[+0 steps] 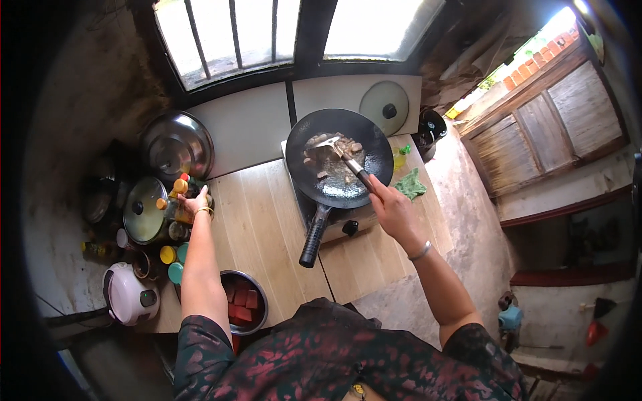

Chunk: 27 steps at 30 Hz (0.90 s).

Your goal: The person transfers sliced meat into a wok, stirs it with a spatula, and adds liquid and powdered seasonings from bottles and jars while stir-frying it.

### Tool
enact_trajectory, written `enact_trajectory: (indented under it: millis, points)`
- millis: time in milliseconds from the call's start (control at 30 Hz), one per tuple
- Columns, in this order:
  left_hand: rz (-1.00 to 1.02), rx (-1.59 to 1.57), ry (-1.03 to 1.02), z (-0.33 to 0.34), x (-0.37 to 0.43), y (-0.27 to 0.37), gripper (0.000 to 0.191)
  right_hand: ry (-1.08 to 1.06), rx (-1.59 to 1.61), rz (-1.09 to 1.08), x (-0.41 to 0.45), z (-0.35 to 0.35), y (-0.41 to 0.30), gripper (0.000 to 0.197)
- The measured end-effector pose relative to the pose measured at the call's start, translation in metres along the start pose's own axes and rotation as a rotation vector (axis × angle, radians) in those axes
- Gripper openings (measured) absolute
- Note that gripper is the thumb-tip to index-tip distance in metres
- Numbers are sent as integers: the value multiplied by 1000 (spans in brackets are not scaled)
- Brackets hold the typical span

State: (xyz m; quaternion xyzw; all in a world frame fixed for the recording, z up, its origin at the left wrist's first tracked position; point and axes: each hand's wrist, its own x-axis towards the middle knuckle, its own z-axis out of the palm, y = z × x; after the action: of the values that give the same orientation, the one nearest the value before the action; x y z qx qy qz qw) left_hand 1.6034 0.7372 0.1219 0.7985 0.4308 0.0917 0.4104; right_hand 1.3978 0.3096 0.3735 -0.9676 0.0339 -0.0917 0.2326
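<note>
My right hand [393, 213] grips the dark handle of a metal spatula [357, 169]. Its blade rests among browned pieces of meat [346, 146] in a black wok [306, 175], where liquid glistens. The wok sits on a stove [328, 233], its ribbed handle [316, 240] pointing towards me. Over on the left, my left hand [194, 203] is at a cluster of seasoning bottles, against one with an orange cap [180, 186]. Another orange-capped bottle [161, 203] and a red cap [185, 177] are close to the fingers. Whether the fingers have closed on a bottle is hidden.
A metal bowl [266, 301] holds dark red blocks near my left forearm. Left stand a rice cooker [128, 295], a glass-lidded pot [131, 225] and a large metal lid [175, 145]. Right of the wok are a green cloth [411, 184] and a small bottle [399, 158]. A glass lid [376, 108] leans behind.
</note>
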Motion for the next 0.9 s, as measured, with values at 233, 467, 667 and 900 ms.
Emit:
enact_trajectory:
  millis: [233,467,667,900]
  points:
    - [13,-162,56,13,12,-15,106,-65,-78,29,6,-10,41,38]
    - [3,-145,126,11,15,-18,89,-86,198,262,-9,-58,53,38]
    - [16,103,102,7,-12,-3,90,-138,600,417,-52,-39,83,44]
    - [388,-3,81,-20,-48,-31,78,-110,391,55,-59,-48,75,43]
